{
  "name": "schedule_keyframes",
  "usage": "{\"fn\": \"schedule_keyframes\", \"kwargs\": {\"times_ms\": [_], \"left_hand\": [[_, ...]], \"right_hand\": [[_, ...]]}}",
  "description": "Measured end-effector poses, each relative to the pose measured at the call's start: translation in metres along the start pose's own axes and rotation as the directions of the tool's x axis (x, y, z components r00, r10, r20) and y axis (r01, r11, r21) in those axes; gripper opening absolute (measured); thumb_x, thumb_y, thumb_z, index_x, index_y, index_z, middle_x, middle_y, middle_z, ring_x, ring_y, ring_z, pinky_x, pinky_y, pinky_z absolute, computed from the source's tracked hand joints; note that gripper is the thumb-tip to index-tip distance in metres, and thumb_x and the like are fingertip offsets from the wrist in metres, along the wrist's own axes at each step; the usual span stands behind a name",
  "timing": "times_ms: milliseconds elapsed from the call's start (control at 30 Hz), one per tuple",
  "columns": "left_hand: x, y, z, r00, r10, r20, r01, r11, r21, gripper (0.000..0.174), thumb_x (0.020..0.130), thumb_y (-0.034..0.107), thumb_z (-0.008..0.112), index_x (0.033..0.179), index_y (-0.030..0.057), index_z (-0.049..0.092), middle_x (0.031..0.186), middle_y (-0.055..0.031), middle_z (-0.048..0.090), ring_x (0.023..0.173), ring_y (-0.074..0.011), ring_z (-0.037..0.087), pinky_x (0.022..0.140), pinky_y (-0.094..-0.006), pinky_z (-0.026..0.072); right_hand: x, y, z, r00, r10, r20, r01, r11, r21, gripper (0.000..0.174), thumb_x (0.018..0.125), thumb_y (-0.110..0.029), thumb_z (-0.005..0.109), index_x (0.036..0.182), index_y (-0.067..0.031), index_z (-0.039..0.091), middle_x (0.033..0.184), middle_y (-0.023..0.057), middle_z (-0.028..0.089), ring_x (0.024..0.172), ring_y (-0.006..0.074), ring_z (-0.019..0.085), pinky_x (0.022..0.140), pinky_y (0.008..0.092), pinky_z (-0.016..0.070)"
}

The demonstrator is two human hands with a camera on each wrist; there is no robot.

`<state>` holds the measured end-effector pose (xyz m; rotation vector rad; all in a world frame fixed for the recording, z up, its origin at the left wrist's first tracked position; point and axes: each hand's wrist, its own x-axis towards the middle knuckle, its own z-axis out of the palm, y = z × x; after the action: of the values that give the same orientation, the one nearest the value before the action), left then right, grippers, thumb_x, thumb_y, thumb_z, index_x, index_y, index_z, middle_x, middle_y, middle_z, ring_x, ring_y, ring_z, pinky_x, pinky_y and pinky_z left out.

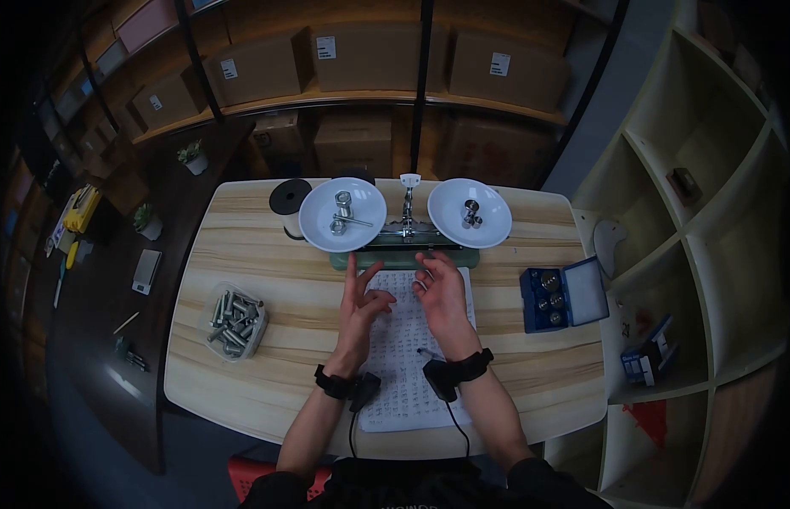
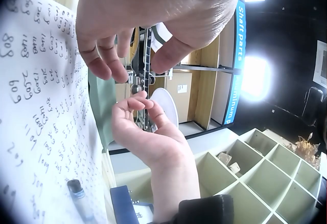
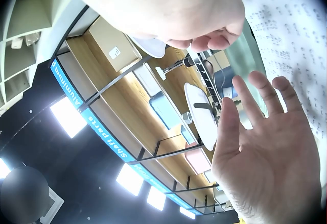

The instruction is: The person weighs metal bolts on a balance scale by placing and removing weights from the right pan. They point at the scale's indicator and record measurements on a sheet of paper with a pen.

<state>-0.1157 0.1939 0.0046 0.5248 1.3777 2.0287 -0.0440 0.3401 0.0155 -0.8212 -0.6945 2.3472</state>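
A balance scale with a green base [image 1: 463, 257] stands at the table's far side. Its left white pan [image 1: 314, 225] bears large bolts and nuts [image 1: 342, 202]; several metal weights [image 1: 471, 210] sit in the right pan [image 1: 498, 222]. My left hand [image 1: 358, 316] is raised before the base, fingers apart and grasping nothing. Close by, my right hand [image 1: 446, 301] has its fingers loosely bent near the beam [image 2: 147, 55], with nothing visible in its grasp. Below both hands lies handwritten paper [image 1: 403, 373], with a capped pen [image 2: 80, 198] on it.
Loose bolts [image 1: 234, 324] fill a clear container at the table's left. An open blue weight box [image 1: 531, 318] stands at the right. Behind the left pan is a black-topped spool [image 1: 290, 197]. Pale cubby shelving [image 1: 709, 280] borders the right side; cartons [image 1: 369, 59] line the rear shelves.
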Motion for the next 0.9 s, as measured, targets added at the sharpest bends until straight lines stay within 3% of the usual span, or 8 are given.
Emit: {"fn": "schedule_keyframes", "kwargs": {"times_ms": [467, 533, 900], "left_hand": [[0.0008, 0.0002, -0.0002, 1.000, -0.002, 0.005, 0.002, 1.000, 0.001, 0.099, 0.087, 0.000, 0.058, 0.164, 0.0227, 0.000, 0.157, -0.0179, 0.038, 0.095, -0.0157, 0.063, 0.080, -0.0274, 0.0507], [0.0005, 0.0005, 0.0003, 1.000, -0.006, -0.002, 0.006, 1.000, 0.002, 0.099, 0.087, 0.000, 0.058, 0.164, 0.0229, 0.000, 0.157, -0.0181, 0.038, 0.095, -0.0157, 0.063, 0.080, -0.0274, 0.0508], [-0.0004, 0.0010, 0.0001, 1.000, -0.008, 0.005, 0.008, 1.000, 0.003, 0.099, 0.087, 0.000, 0.059, 0.164, 0.0230, 0.001, 0.156, -0.0186, 0.039, 0.095, -0.0158, 0.064, 0.080, -0.0278, 0.0510]], "right_hand": [[-0.0003, -0.0010, -0.0001, 1.000, 0.003, 0.026, -0.003, 1.000, 0.012, 0.038, 0.086, -0.007, 0.066, 0.120, -0.0132, 0.050, 0.109, 0.0039, 0.066, 0.083, 0.0145, 0.056, 0.076, 0.0323, 0.0464], [-0.0038, -0.0027, 0.0033, 1.000, -0.009, 0.016, 0.009, 1.000, 0.000, 0.047, 0.089, -0.007, 0.062, 0.133, -0.0058, 0.044, 0.111, 0.0068, 0.066, 0.080, 0.0123, 0.055, 0.074, 0.0306, 0.0451], [-0.0022, -0.0017, 0.0015, 0.999, -0.011, 0.051, 0.011, 1.000, 0.012, 0.039, 0.088, -0.007, 0.062, 0.124, -0.0093, 0.046, 0.110, 0.0058, 0.067, 0.079, 0.0122, 0.055, 0.075, 0.0316, 0.0453]]}}
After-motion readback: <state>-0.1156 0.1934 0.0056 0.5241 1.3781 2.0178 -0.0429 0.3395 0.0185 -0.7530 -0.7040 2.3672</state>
